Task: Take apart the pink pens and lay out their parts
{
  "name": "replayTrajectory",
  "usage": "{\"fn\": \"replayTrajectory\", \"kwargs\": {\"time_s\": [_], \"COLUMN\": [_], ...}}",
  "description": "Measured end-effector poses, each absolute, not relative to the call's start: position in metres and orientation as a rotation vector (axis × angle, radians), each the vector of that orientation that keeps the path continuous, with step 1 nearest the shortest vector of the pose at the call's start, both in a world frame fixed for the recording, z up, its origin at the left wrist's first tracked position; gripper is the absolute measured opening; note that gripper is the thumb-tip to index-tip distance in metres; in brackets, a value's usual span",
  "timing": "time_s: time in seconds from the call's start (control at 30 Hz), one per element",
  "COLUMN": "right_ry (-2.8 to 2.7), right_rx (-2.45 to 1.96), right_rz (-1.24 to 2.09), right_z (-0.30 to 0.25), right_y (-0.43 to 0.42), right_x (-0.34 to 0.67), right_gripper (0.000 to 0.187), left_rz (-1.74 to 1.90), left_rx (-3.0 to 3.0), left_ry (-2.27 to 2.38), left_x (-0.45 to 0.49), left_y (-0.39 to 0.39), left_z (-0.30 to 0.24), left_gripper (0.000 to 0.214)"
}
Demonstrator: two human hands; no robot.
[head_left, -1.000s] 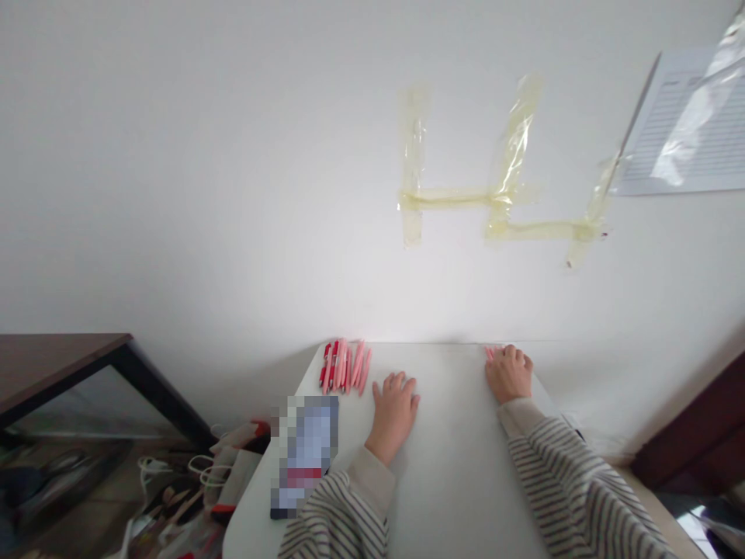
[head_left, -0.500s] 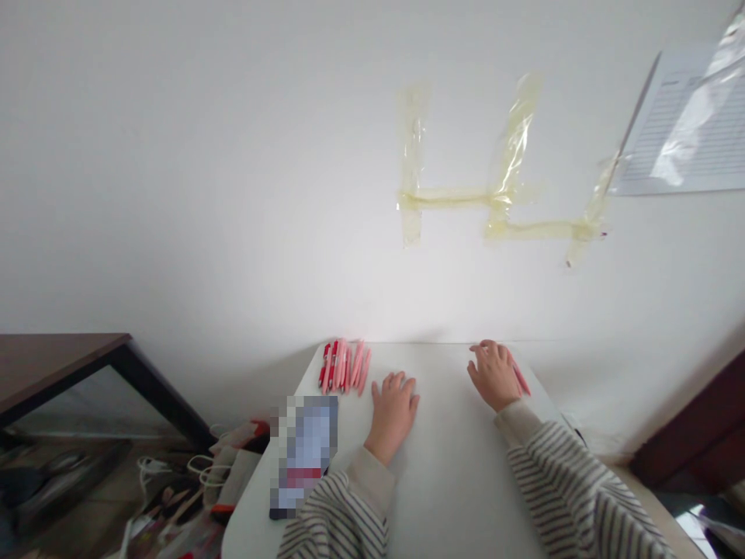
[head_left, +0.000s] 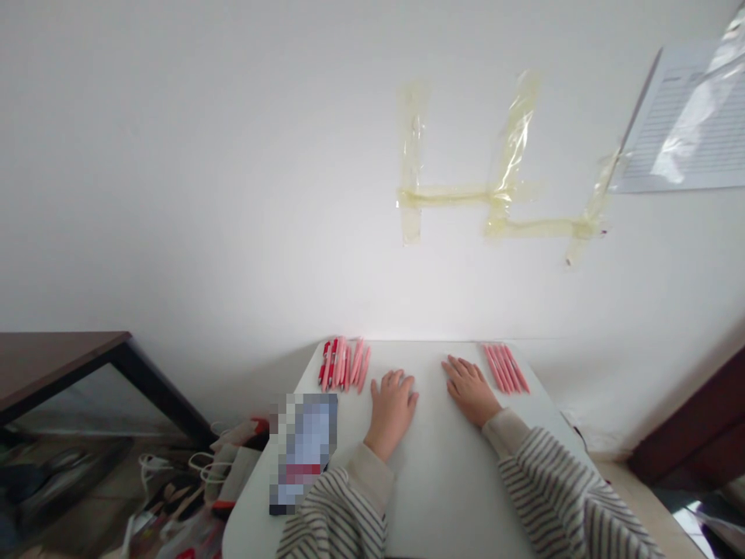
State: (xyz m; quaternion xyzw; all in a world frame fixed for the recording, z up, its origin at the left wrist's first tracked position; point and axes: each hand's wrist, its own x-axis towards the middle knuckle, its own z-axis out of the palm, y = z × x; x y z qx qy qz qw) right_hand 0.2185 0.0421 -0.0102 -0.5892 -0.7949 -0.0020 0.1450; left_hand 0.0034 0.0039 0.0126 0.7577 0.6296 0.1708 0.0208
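On the white table (head_left: pixel 434 481) my left hand (head_left: pixel 393 413) lies palm down, fingers apart, holding nothing. Just to its left is a bunch of pink and red pens (head_left: pixel 343 366), some overlapping, with clips and dark tips on several. My right hand (head_left: pixel 470 388) also rests flat on the tabletop with fingers stretched out and nothing in it. A row of pink pens (head_left: pixel 506 369) lies side by side near the table's far right corner, beside the right hand and apart from it.
A phone-like device (head_left: pixel 306 450), its screen pixelated, lies at the table's left edge. Behind stands a white wall with yellowish tape (head_left: pixel 448 198) and a printed sheet (head_left: pixel 687 124). Left are a dark-framed table (head_left: pixel 64 357) and bags (head_left: pixel 233 466) on the floor.
My right hand has moved left, off the row of pink pens, which now shows fully. My left hand has stayed in place.
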Motion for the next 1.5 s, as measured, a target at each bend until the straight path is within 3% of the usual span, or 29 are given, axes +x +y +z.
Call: {"fn": "replayTrajectory", "kwargs": {"time_s": [0.13,0.37,0.6,0.93,1.17,1.5], "right_ry": [-2.288,-2.283,-2.255,-2.234,-2.205,-2.144], "right_rx": [-1.707,-1.695,-1.650,-1.598,-1.570,-1.463], "right_rz": [0.029,0.115,0.130,0.140,0.141,0.164], "right_z": [-0.009,-0.010,-0.015,-0.019,-0.020,-0.022], "right_y": [0.043,0.046,0.050,0.054,0.055,0.057], "right_x": [0.220,0.226,0.229,0.233,0.234,0.238], "right_gripper": [0.052,0.052,0.051,0.049,0.047,0.047], "left_rz": [0.563,0.681,0.605,0.602,0.684,0.975], "left_rx": [2.316,2.185,2.022,2.040,2.093,2.290], "left_ry": [1.985,2.484,2.735,2.746,2.679,2.191], "left_x": [0.002,-0.013,-0.022,-0.022,-0.026,-0.008], "left_y": [0.003,0.001,0.009,0.012,0.014,0.015], "left_z": [0.021,0.032,0.025,0.026,0.021,0.016], "left_gripper": [0.033,0.030,0.051,0.034,0.036,0.014]}}
